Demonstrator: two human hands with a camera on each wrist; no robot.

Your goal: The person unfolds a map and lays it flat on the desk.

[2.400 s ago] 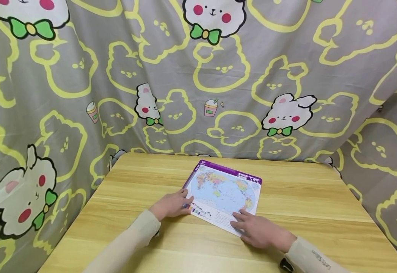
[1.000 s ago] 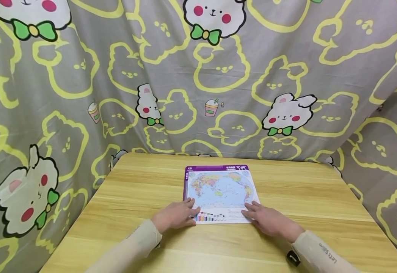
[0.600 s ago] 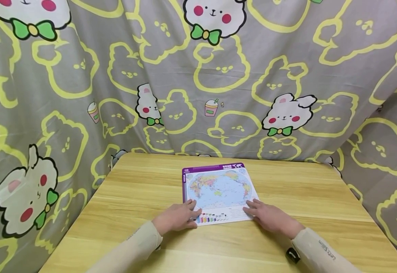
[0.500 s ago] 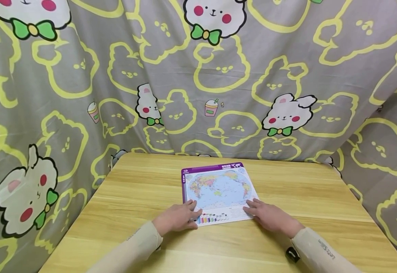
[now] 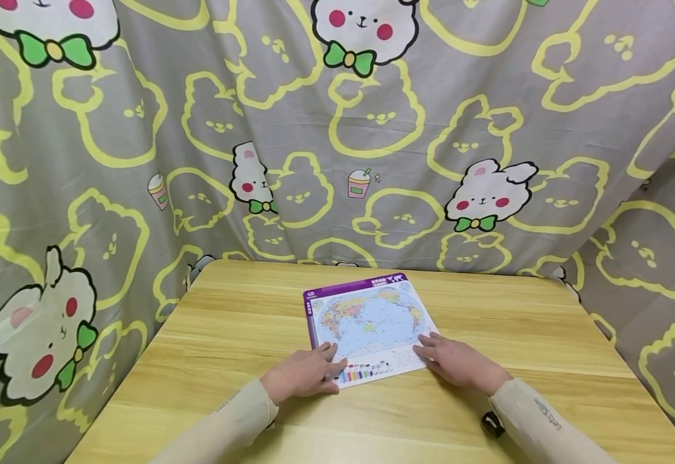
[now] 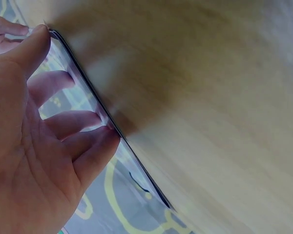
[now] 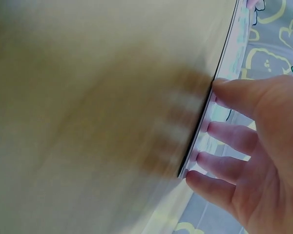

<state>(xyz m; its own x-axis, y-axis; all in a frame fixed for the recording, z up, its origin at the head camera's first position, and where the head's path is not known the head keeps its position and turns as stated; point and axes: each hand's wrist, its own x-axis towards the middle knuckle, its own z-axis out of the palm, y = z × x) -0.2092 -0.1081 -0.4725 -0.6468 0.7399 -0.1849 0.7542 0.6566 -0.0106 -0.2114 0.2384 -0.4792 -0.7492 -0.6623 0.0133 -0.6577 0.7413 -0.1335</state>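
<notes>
A thin world map mat (image 5: 374, 325) with a purple border lies flat on the wooden table, turned so its right side sits farther away. My left hand (image 5: 302, 372) rests on its near left corner, fingers spread over the printed surface. Over at the right side, my right hand (image 5: 459, 364) touches the near right corner with extended fingers. In the left wrist view, fingertips of the left hand (image 6: 44, 131) meet the glossy face of the mat. The right wrist view has the right hand (image 7: 263, 141) with its thumb at the mat's dark edge and its fingertips along its face.
The wooden table (image 5: 227, 322) extends on all sides of the mat. A grey curtain (image 5: 302, 129) with yellow outlines and white rabbits hangs behind it and along both sides. A small black object (image 5: 492, 424) shows under the right sleeve.
The mat has turned counterclockwise, from leaning clockwise through nearly straight to its present slant. Both hands have stayed at its near corners and shifted slightly, the left one nearer, the right one farther lately.
</notes>
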